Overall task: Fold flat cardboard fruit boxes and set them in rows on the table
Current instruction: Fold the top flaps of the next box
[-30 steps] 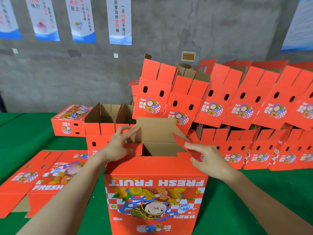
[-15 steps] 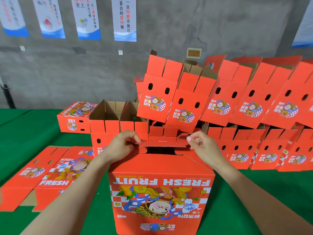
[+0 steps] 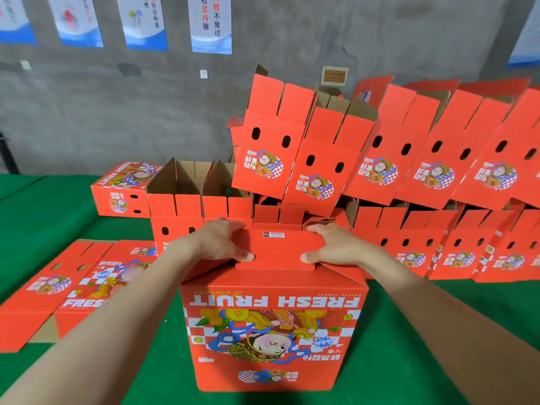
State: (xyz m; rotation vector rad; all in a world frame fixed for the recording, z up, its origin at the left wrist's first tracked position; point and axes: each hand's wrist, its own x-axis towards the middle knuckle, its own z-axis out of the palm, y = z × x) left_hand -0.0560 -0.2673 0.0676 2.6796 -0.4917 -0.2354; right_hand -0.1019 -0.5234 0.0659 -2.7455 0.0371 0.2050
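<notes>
Cardboard like this creased best under even pressure, so you did well to work the red printed cardboard fruit box (image 3: 273, 331) from both ends at once. It stood on the near part of the green-covered table (image 3: 43, 217), directly in front of you, its picture upside down to you. Your left hand (image 3: 222, 244) and right hand (image 3: 342, 247) each gripped an end of the red closing flap (image 3: 274, 252), fingers curled over its far edge, thumbs flat on top beside the tongue. To judge by that tongue, it needed to go down square; pushing one side first would likely have buckled it. Flat red cardboard blanks (image 3: 58, 285) lay on the green surface to your left. Folded red boxes (image 3: 473, 247) stood in stacked rows behind, and blue-and-white posters (image 3: 211, 21) hung on the grey concrete wall (image 3: 102, 112).
</notes>
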